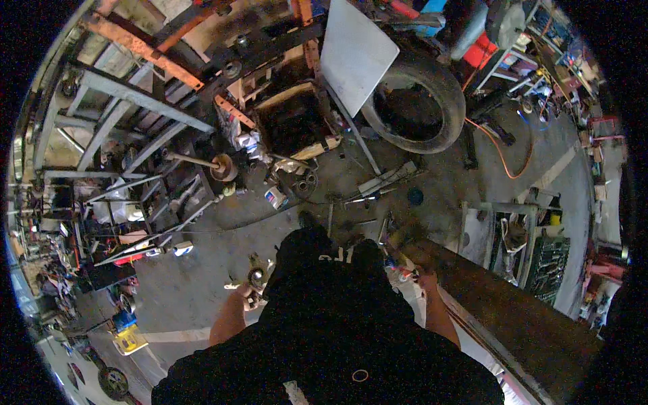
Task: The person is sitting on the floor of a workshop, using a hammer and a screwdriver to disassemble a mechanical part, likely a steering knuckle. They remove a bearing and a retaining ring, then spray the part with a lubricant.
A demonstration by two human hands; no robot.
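My left hand [246, 295], low and left of my dark-clothed body, is closed on a metal part [256, 275]. The part is pale and irregular, with a round dark piece in it and ends sticking out sideways; its exact kind does not show. On the other side of my body, my right hand [427, 279] is beside the long brown bench top [499, 290]. Small red, white and blue items [403, 271] lie close to its fingers. Those fingers are too small and dim to show whether they grip anything.
Ahead on the grey floor lie a large tyre [445, 118], a leaning pale panel [356, 54] and a white container [275, 197]. Metal frames [142, 101] crowd the left. An orange hose [507, 165] curves across the floor at right, near a tool rack [548, 266].
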